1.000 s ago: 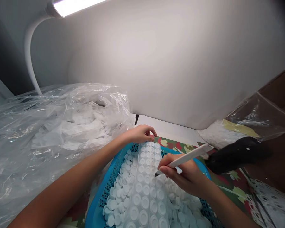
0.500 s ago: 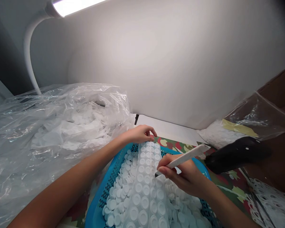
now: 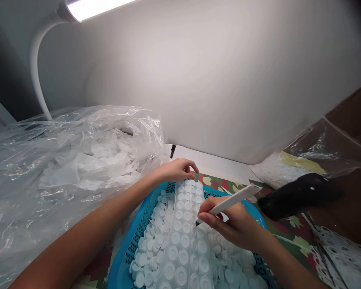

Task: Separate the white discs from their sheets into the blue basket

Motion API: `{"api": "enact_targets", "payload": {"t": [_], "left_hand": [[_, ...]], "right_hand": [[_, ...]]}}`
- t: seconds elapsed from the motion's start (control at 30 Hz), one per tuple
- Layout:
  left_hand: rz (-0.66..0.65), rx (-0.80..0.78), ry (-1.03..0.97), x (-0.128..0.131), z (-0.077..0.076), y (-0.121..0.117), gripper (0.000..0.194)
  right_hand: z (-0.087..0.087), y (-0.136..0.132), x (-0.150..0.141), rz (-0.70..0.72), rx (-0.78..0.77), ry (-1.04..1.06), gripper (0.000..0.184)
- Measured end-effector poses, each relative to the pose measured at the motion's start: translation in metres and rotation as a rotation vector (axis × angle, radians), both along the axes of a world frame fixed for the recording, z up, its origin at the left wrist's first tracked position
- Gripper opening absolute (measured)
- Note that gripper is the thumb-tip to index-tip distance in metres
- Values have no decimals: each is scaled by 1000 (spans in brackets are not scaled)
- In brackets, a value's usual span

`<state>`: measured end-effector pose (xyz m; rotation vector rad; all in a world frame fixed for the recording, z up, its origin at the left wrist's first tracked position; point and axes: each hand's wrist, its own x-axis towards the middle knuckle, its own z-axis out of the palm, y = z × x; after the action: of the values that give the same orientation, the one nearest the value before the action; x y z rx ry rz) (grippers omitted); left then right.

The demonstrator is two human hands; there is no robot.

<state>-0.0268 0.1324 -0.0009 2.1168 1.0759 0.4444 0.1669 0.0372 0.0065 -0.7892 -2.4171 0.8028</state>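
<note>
A long clear plastic strip [image 3: 180, 224] with rows of round white discs lies over a blue basket [image 3: 123, 257]. Many loose white discs [image 3: 150, 245] fill the basket on both sides of the strip. At the strip's far end, my left hand [image 3: 180, 169] has its fingers bent over the edge and seems to pinch it; the fingertips are partly hidden. My right hand [image 3: 234, 222] is closed like a pen grip around a slim white tool [image 3: 233, 200] with a dark tip. That tip touches or hovers just above the strip's right-hand rows; I cannot tell which.
Clear plastic bags [image 3: 87, 160] holding white pieces cover the left side. A black object like a handle [image 3: 297, 196] juts in at right, beside another bag [image 3: 282, 170]. White perforated sheets [image 3: 345, 253] lie lower right. A lit lamp [image 3: 93, 8] arches overhead before a pale wall.
My right hand and the white tool have shifted very slightly left and down along the strip. The left hand and basket look the same.
</note>
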Motion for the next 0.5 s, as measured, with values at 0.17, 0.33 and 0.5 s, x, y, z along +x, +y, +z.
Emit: {"api": "enact_targets", "payload": {"t": [0.17,0.33,0.5], "left_hand": [[5,-4,-5,0,-1,0,31],[-6,2,-3,0,-1,0,28],[-9,16,-3,0,0,0,28]], "right_hand": [[1,-1,0,9,-17,-15,18],[0,0,0,14,-12,-16,18],[0,0,-1,26,-7,5,16]]}}
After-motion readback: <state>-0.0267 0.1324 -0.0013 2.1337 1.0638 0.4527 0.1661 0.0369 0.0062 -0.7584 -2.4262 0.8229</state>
